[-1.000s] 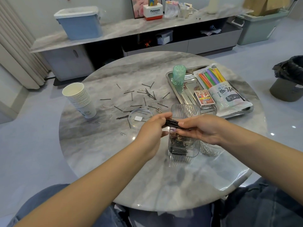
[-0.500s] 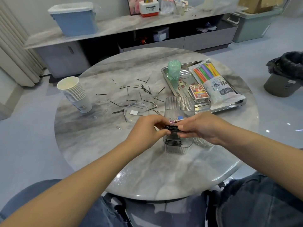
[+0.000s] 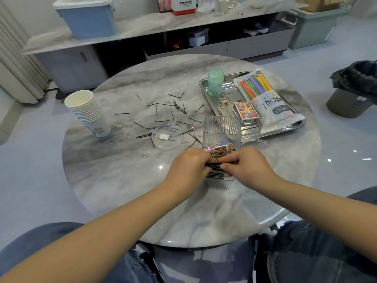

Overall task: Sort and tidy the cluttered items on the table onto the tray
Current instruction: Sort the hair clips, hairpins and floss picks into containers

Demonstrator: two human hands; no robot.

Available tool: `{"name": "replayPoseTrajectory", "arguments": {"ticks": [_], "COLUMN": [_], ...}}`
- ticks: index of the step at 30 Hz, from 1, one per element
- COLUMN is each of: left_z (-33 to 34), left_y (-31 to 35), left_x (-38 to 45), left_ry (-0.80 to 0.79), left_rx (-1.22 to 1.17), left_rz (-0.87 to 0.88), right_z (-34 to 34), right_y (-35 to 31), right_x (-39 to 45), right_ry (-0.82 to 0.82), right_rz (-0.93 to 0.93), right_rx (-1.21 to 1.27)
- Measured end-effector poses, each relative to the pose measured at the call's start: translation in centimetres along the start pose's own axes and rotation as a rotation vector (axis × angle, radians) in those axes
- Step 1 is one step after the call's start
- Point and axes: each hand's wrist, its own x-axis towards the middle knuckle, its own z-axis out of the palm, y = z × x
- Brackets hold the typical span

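A bundle of black hairpins [image 3: 214, 166] lies between my two hands, just above the near end of a clear ribbed box [image 3: 222, 127]. My left hand [image 3: 188, 167] pinches its left end and my right hand [image 3: 245, 163] pinches its right end. More black hairpins and coloured clips lie inside the box. Loose hairpins [image 3: 177, 107] are scattered over the marble table [image 3: 122, 176]. The steel tray [image 3: 204, 83] at the right holds a green cup [image 3: 215, 82], a card box [image 3: 245, 111] and a pack of coloured straws [image 3: 265, 99].
A stack of paper cups [image 3: 87, 112] stands at the table's left. A clear round lid [image 3: 167, 136] lies among the pins, and another clear dish [image 3: 263, 148] sits right of the box. A bin [image 3: 355, 88] with a black bag stands on the floor at right.
Both hands have lowered the hairpin bundle toward the near end of the clear box and drawn closer together. The view has shifted, so the table sits further away.
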Motion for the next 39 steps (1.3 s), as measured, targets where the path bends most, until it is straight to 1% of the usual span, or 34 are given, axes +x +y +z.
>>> {"name": "replayPoseTrajectory", "arguments": {"ticks": [2,4,8,11,15,18,22,25,28,33,36,39], "left_z": [0.2,0.2,0.0,-0.1,-0.1,0.0,-0.2,-1.0,-2.4,-3.7,-4.3,-4.2], "left_y": [0.1,0.2,0.1,0.0,-0.3,-0.5,-0.8,-1.3,-2.2,-3.5,-5.0,-6.8], "left_x": [0.1,0.2,0.3,0.4,0.4,0.5,0.7,1.3,2.0,3.4,4.6,5.8], "left_ry": [0.001,-0.003,-0.043,-0.059,-0.062,-0.050,-0.017,0.019,0.055,0.038,-0.007,-0.026], "left_rx": [0.024,0.023,0.036,0.044,0.020,-0.018,-0.132,-0.181,-0.203,-0.286,-0.334,-0.351], "left_rz": [-0.008,-0.034,-0.068,-0.079,-0.100,-0.120,-0.157,-0.189,-0.223,-0.285,-0.327,-0.381], "right_z": [0.2,0.1,0.0,0.0,-0.3,-0.5,-1.0,-1.7,-2.2,-1.5,-0.7,0.2], "right_y": [-0.2,-0.3,-0.4,-0.3,-0.4,-0.4,-0.6,-0.9,-1.5,-2.2,-3.5,-4.8], "right_x": [-0.1,0.0,0.3,0.4,0.6,0.5,0.7,1.5,2.7,4.7,6.2,7.8], "right_ry": [-0.001,-0.048,-0.194,-0.245,-0.253,-0.231,-0.177,-0.120,-0.077,-0.014,-0.027,0.010], "right_rz": [-0.109,-0.180,-0.210,-0.190,-0.162,-0.193,-0.233,-0.218,-0.231,-0.288,-0.361,-0.472], "right_rx": [-0.164,-0.309,-0.578,-0.661,-0.649,-0.610,-0.522,-0.416,-0.246,-0.096,-0.110,-0.233]}}
